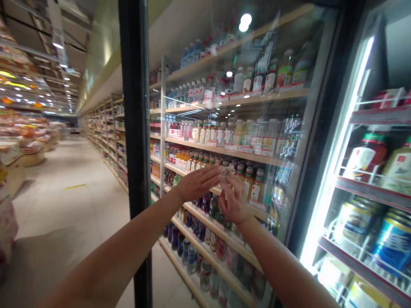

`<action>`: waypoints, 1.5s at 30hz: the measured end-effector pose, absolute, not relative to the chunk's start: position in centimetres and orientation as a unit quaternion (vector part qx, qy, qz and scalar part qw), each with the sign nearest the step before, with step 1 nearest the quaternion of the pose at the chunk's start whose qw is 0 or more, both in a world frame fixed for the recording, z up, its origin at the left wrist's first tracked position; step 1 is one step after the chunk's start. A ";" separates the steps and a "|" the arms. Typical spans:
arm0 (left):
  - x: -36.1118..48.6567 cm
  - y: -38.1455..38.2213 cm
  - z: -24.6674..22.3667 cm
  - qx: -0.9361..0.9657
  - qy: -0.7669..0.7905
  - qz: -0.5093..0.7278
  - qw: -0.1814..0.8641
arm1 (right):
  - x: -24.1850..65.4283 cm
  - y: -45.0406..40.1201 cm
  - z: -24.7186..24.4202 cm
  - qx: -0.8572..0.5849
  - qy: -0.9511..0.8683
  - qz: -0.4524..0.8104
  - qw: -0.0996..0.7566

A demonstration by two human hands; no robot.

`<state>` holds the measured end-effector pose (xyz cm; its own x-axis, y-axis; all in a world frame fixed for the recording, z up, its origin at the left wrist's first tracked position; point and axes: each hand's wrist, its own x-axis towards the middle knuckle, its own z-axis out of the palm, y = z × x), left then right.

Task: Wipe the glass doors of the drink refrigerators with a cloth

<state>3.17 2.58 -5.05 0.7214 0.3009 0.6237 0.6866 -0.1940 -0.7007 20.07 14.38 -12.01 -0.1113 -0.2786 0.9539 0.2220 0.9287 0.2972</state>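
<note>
An open glass cooler door (199, 38) with a black frame stands before me. Against or very near its pane, my left hand (201, 182) is stretched out flat, fingers together, pointing right. My right hand (236, 199) is beside it with bent fingers, closed on a small crumpled white cloth or tissue (228, 170). The left fingertips reach the edge of this white piece; whether they touch it I cannot tell. Both forearms come up from the lower edge of the view.
Through the pane show wooden shelves (205, 147) with rows of drink bottles. At the right is the lit cooler interior with wire racks, bottles (366, 156) and blue cans (393, 241). Left of the door frame (136, 128) runs a tiled aisle (73, 171) past produce displays.
</note>
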 end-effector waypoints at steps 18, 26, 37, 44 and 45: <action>4.7 -0.6 -12.9 -0.545 -0.490 -0.199 0.651 | 25.4 18.7 -12.7 -0.006 -0.748 -0.285 0.599; 4.6 0.0 -12.7 -0.544 -0.492 -0.210 0.646 | 25.0 16.9 -14.3 0.066 -0.805 -0.337 0.484; 4.2 0.3 -12.5 -0.539 -0.533 -0.208 0.618 | 23.4 21.0 6.4 -0.035 -0.705 -0.301 0.641; 4.0 0.5 -12.8 -0.534 -0.537 -0.207 0.620 | 22.2 20.4 4.5 -0.084 -0.695 -0.203 0.684; 4.0 0.5 -12.8 -0.533 -0.537 -0.205 0.620 | 22.2 20.3 3.7 -0.083 -0.700 -0.197 0.682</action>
